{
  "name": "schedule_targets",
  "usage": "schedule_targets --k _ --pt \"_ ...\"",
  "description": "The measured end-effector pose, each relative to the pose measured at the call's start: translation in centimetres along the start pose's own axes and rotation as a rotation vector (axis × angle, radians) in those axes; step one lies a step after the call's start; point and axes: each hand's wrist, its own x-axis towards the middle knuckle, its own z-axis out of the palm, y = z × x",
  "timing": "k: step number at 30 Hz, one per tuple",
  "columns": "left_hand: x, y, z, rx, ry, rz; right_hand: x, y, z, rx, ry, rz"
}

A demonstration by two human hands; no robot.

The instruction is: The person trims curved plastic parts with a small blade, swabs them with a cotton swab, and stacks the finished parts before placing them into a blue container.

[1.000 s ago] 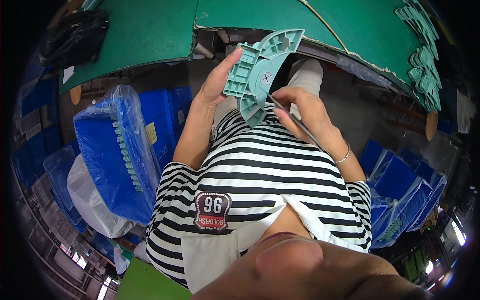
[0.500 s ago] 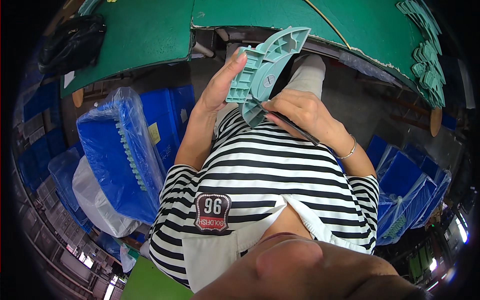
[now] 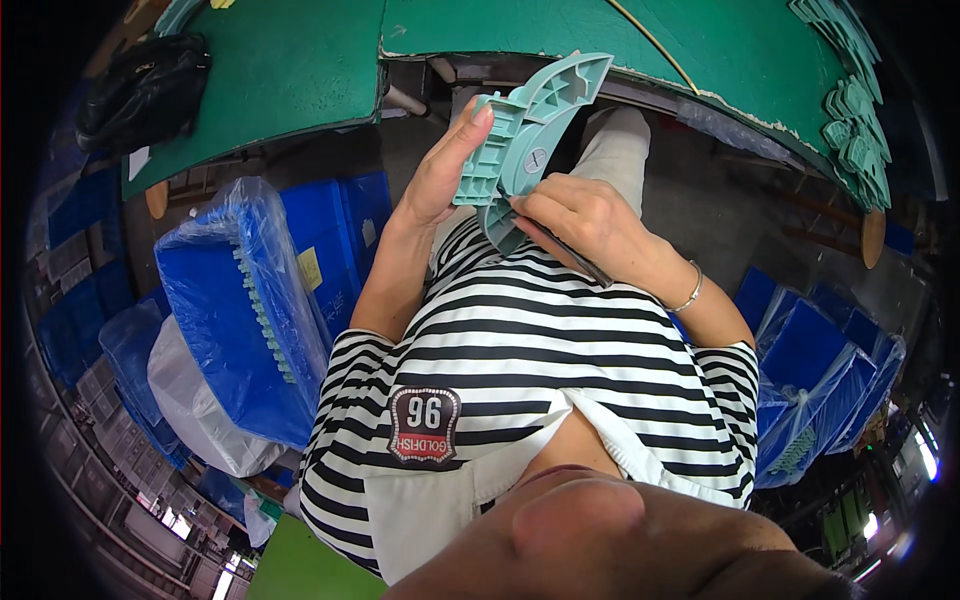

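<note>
blue crate (image 3: 225,330) w/ teal parts (image 3: 262,315)

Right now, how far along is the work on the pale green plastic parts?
Seemingly done: pale green parts stacked at the green table's right edge. In hand: the left hand holds one ribbed pale green part upright, while the right hand works a thin dark tool against its lower edge. Seemingly left: similar parts standing in the bag-lined blue crate.
</note>
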Motion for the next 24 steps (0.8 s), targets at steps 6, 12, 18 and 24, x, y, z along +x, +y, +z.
schedule_targets --k 6,12,18,24 --pt "0.1 -0.1 0.0 -0.009 0.024 0.006 0.0 0.2 0.5 -0.013 0.0 -0.001" --pt "0.0 -0.5 -0.7 0.003 0.038 -0.031 0.3 0.0 0.7 -0.017 -0.013 0.022" --pt "-0.2 -0.4 -1.3 -0.048 0.036 -0.018 -0.2 0.8 1.1 0.002 0.001 -0.073" --pt "-0.3 -0.6 -1.5 -0.064 0.061 -0.008 -0.2 0.9 1.1 0.013 0.053 -0.102"
